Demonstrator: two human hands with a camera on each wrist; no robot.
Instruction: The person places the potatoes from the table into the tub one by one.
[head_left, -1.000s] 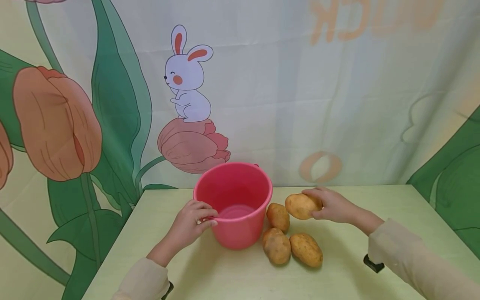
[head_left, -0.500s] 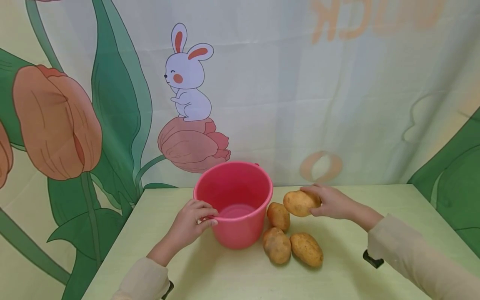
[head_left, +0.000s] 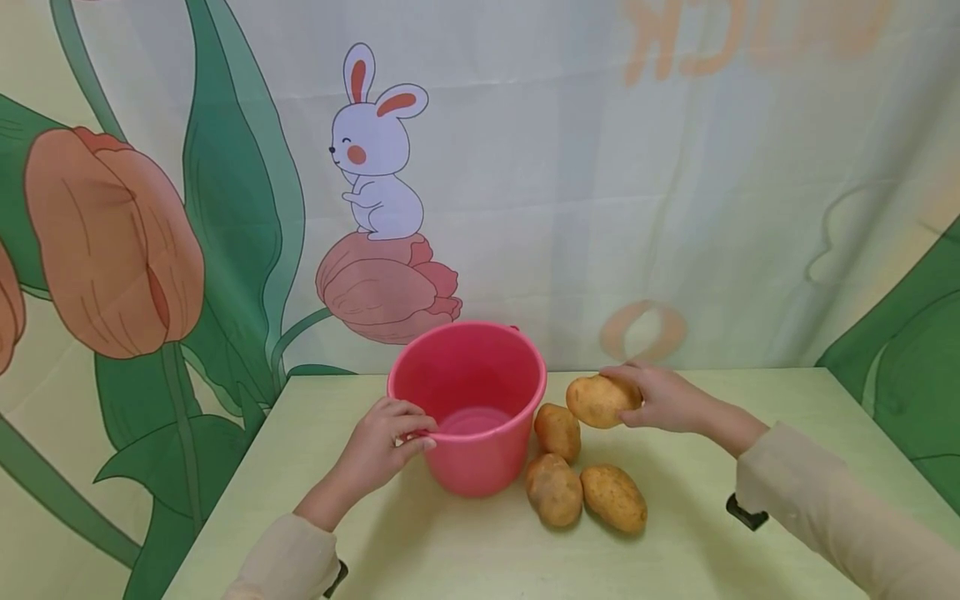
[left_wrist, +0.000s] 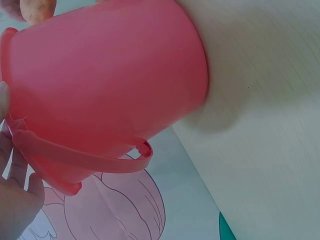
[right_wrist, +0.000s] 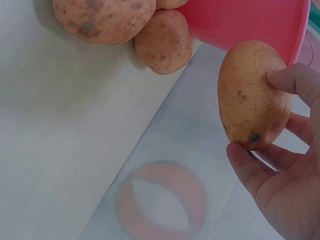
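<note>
A pink bucket [head_left: 480, 467] stands upright on the table, its mouth facing up and its inside bare in the head view. My left hand [head_left: 385, 443] pinches the near left part of its rim, thumb outside. In the left wrist view the bucket's handle [left_wrist: 85, 159] hangs along its side. Right of the bucket, my right hand [head_left: 663, 398] grips a potato [head_left: 602, 402] by its right end, raised above the table. The right wrist view shows the thumb and fingers around this potato [right_wrist: 254, 95], which has a dark spot near one end.
Three more potatoes lie on the table beside the bucket: one potato [head_left: 558, 433] near its wall, another potato [head_left: 553, 490] in front, and a third potato [head_left: 614, 498] to the right. A printed curtain [head_left: 525, 167] hangs behind the pale table [head_left: 720, 517].
My right hand has lifted slightly with the potato and drifted a little left, toward the bucket. The left hand keeps its hold on the rim; the other potatoes stay put.
</note>
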